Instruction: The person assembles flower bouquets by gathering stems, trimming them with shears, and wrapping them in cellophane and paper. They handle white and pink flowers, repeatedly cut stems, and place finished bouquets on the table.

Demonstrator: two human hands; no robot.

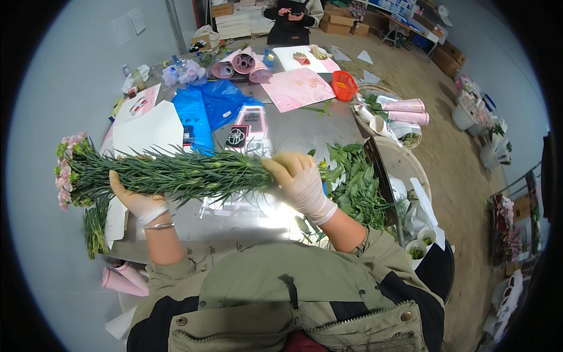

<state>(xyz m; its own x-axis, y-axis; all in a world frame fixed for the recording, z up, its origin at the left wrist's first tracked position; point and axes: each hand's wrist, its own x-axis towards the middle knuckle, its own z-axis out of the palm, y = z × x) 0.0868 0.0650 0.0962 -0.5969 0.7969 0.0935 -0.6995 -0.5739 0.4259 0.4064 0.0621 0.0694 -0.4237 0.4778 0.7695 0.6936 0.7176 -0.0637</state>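
Bundle of pink flowers (190, 170) held lengthwise between gloved left hand (136, 199) and gloved right hand (302, 185)

Beneath and beyond both hands, a broad metal table (319, 132). Above its near part, spanning from left hand to right, the bundle, with blossoms (65, 173) overhanging beyond the left hand, perhaps to spare the petals from pressure.

Just right of the right hand, a heap of green leaves (360, 196), seemingly kept aside to leave room for the bundle. Beyond the left hand, a white sheet (148, 129); well ahead of the right hand, a pink sheet (300, 89) lying flat. Ahead, between the hands, crumpled blue plastic (220, 102).

Left hand cupped under the leafy stems, thumb up along the near side, probably taking the weight; with fingers hidden by foliage, impossible to tell how tightly closed. Right hand wrapped over the stem end, fingers curled down around it, likely to keep the stems gathered.

Farther ahead of both hands, rolled pink paper (262, 73), perhaps stacked out of the way. Right of the pink sheet, a red basket (346, 92). Smallest, on the left wrist, a metal bracelet (159, 226).
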